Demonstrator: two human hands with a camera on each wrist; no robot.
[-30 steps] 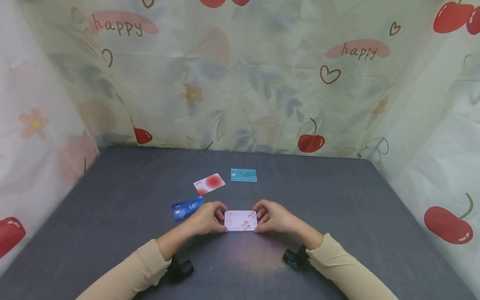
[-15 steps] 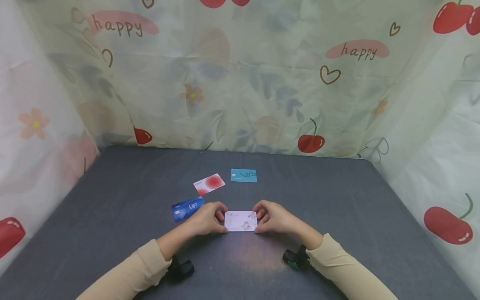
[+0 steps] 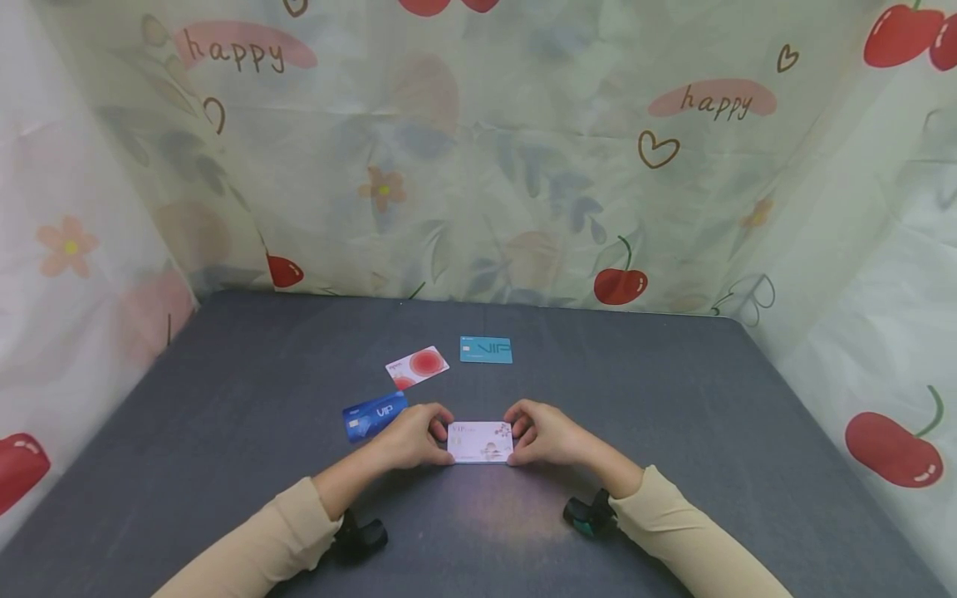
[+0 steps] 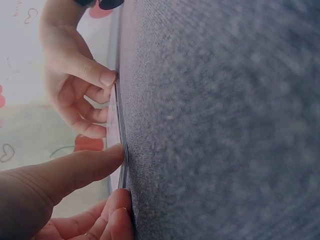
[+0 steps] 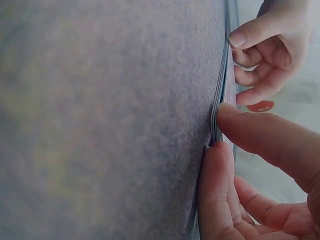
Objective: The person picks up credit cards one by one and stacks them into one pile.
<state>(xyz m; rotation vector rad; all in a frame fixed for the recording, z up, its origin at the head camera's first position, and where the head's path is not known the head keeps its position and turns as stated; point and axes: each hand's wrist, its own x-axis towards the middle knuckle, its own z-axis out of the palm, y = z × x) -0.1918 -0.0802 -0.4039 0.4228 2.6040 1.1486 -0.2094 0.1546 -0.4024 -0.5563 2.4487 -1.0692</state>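
A stack of several cards [image 3: 480, 442] lies flat at the table's near middle, topped by a pale pink VIP card with a floral print. My left hand [image 3: 409, 435] pinches the stack's left end between thumb and fingers. At the opposite end, my right hand [image 3: 552, 433] grips it the same way. From the side, in the right wrist view, the layered edges of the stack [image 5: 218, 102] show between the two hands, close to the cloth. A blue VIP card [image 3: 372, 415] lies just behind the left hand, which partly covers it.
A white card with red circles [image 3: 417, 366] lies tilted beyond the blue one. Farther back, a teal VIP card [image 3: 486, 350] lies flat. Dark grey cloth covers the table [image 3: 635, 390]. Printed curtains [image 3: 478, 208] stand along its back and sides.
The stack's top card appears very slightly nearer the person. Both hands keep their hold at the two ends, and the loose cards stay in place.
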